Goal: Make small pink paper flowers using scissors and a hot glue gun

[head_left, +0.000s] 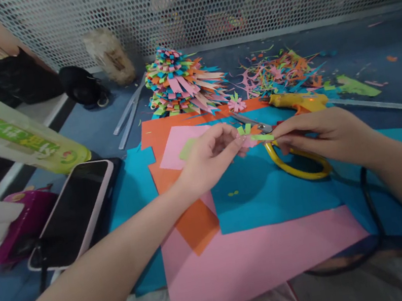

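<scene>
My left hand [217,154] pinches a small paper flower [248,138] with pink, green and orange parts. Between the fingertips of my right hand [327,133] is the end of a light green paper strip [262,137], which reaches the flower. Whether strip and flower are joined I cannot tell. Behind and below the right fingers lie yellow-handled scissors [297,174], their blades partly hidden. Both hands are above blue paper [271,203] on the table. A small pink paper flower [236,104] lies just beyond.
A fringed paper cone [178,85] and a heap of paper scraps [280,73] stand behind. A yellow glue gun [299,102] lies right. A phone [74,212] and a leaning bottle [16,130] are left; pink paper [251,265] overhangs the front edge.
</scene>
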A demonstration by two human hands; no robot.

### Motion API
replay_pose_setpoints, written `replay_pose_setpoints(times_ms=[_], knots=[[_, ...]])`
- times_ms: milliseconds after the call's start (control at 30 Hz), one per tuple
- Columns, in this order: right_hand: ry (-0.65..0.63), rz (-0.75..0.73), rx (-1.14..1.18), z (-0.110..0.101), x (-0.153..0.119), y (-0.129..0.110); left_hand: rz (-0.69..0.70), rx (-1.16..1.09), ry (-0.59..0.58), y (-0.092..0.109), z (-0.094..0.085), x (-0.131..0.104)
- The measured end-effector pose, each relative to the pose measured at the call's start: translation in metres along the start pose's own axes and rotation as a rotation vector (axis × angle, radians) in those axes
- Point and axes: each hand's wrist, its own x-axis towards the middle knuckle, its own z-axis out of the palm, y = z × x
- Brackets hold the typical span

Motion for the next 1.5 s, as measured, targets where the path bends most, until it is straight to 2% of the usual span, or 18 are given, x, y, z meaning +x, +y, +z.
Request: replay_pose_setpoints(times_ms=[200,400,567,833,967,1200,1500], knots=[[0.046,0.092,0.004,0.0020,-0.0063,-0.0062,-0.059,0.062,0.015,0.0045,0.0023,-0.0019],[0.016,-0.009,-0.006,0.0034,-0.0062,0.0006,-0.050,0.105,0.005,0.0058,0.0038,-0.0037],[0.008,-0.036,-0.044,0.0036,-0.0038,0.0004,-0.030,0.163,0.006,0.0073,0.0050,-0.0051],[-0.018,0.087,-0.031,0.0015,-0.0014,-0.0029,-0.011,0.142,0.022,0.0076,0.0066,-0.0075],[-0.073,0.077,-0.001,0.0011,-0.0012,0.0006,-0.009,0.123,0.021,0.0072,0.0067,-0.0082],[-0.027,0.018,0.020,0.0029,-0.0020,0.0012,-0.020,0.159,0.044,0.0084,0.0059,-0.0071],[-0.044,0.035,0.049,0.0019,-0.0034,-0.0020,-0.017,0.188,0.044,0.0068,0.0054,-0.0066]])
